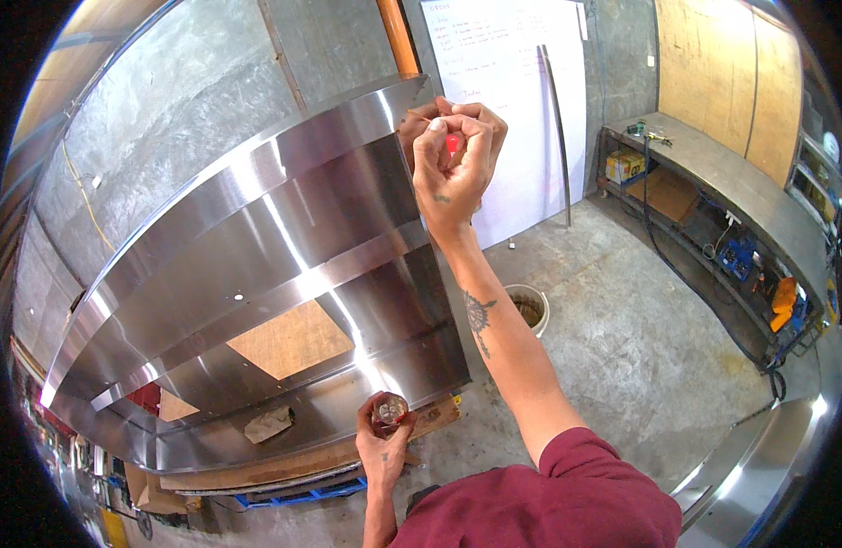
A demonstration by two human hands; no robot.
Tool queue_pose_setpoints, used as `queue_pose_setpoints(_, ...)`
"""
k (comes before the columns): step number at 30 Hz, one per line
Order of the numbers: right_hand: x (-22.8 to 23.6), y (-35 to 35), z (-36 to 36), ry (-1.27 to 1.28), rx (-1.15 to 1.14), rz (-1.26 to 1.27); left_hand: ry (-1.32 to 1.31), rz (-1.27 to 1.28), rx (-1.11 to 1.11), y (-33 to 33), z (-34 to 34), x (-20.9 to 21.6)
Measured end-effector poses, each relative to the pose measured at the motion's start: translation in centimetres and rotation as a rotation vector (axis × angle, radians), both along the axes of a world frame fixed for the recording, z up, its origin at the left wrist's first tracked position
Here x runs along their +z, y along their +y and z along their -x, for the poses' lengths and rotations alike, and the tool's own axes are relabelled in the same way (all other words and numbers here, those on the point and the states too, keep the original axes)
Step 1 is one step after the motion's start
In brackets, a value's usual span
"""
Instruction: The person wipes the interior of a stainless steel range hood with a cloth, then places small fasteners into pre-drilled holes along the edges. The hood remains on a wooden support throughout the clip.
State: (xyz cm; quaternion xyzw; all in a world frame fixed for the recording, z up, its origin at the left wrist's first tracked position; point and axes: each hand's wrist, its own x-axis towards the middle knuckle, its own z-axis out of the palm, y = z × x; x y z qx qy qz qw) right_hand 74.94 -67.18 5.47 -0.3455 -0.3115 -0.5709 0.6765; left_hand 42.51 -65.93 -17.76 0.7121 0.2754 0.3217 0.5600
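Observation:
A large shiny stainless-steel fabrication [348, 215] with long folded steps fills the left and middle of the view. My right hand [459, 169] is raised at its far right corner, fingers pinched round a thin stick-like tool [420, 115]. Something red [453, 143] shows inside that hand; whether it is part of the tool I cannot tell. The tool's tip is by the steel edge, and contact is unclear. Low at the near edge, my left hand [381, 454] grips a small clear round cup [391, 409] from its sides; its contents are hard to make out.
A crumpled brown scrap [269, 425] lies on the steel, near a square cutout showing wood [293, 340]. Beneath are wooden boards [434, 419]. A white bucket [541, 310] stands on the floor, a whiteboard [503, 82] leans behind, and a workbench [713, 173] lines the right.

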Motion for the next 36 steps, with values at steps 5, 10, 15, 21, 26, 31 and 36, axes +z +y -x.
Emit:
queue_pose_setpoints(5, -0.5, -0.1, 0.0, -0.012, 0.135, -0.024, 0.010, 0.020, 0.001, 0.1, -0.1, -0.2)
queue_pose_setpoints(10, -0.7, 0.2, -0.3, -0.045, 0.047, -0.010, -0.010, 0.026, 0.001, 0.1, 0.0, -0.3)
queue_pose_setpoints(15, -0.9, 0.2, -0.3, -0.035, 0.004, 0.030, -0.014, 0.049, 0.006, 0.1, -0.1, -0.3)
queue_pose_setpoints(21, -1.0, -0.1, -0.3, -0.062, 0.039, 0.023, 0.004, 0.040, 0.012, 0.3, -0.2, -0.7)
queue_pose_setpoints(26, -0.8, -0.2, -0.2, -0.073, 0.038, 0.023, 0.002, 0.011, 0.015, 0.3, -0.3, -1.0)
queue_pose_setpoints(31, -0.9, -0.4, -0.1, -0.044, 0.006, 0.057, -0.004, 0.042, 0.000, 0.3, -0.2, -0.9)
queue_pose_setpoints(36, -1.0, -0.3, -0.1, -0.025, -0.002, 0.061, -0.015, 0.048, -0.007, 0.5, -0.4, -1.1)
